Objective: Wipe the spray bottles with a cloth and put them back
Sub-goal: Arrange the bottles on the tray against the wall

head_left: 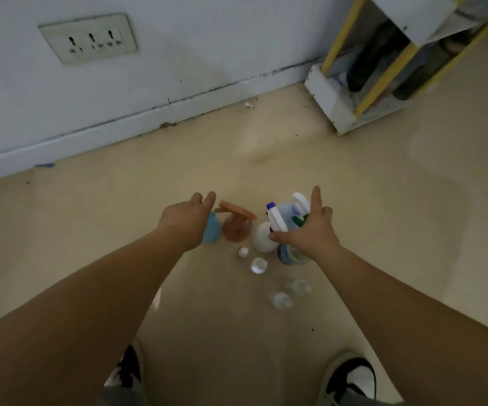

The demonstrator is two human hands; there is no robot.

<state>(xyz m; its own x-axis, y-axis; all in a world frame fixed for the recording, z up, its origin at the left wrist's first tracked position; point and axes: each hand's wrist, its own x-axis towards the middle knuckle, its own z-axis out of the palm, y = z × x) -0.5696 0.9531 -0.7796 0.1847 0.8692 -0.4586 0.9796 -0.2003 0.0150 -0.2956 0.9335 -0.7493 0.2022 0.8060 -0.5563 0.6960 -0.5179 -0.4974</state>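
The spray bottles, orange [238,227], white [263,237] and blue [211,230], look like smooth plastic, standing on a glossy cream floor [383,215] beneath a matt painted wall [193,39].

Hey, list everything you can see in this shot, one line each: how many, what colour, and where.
orange spray bottle: one, orange-brown, floor centre, between the hands
light blue bottle: one, light blue, partly hidden under the left hand
white spray bottle: one, white with a blue-tipped trigger, right of the orange one
blue spray bottle: one, blue with a white trigger, under the right hand
small clear bottles: about four, clear, floor nearer the feet
shelf rack: one, white with yellow posts, upper right
wall socket: one, off-white, wall upper left
shoes: two, black and white, bottom edge
left hand: fingers straight
right hand: fingers spread
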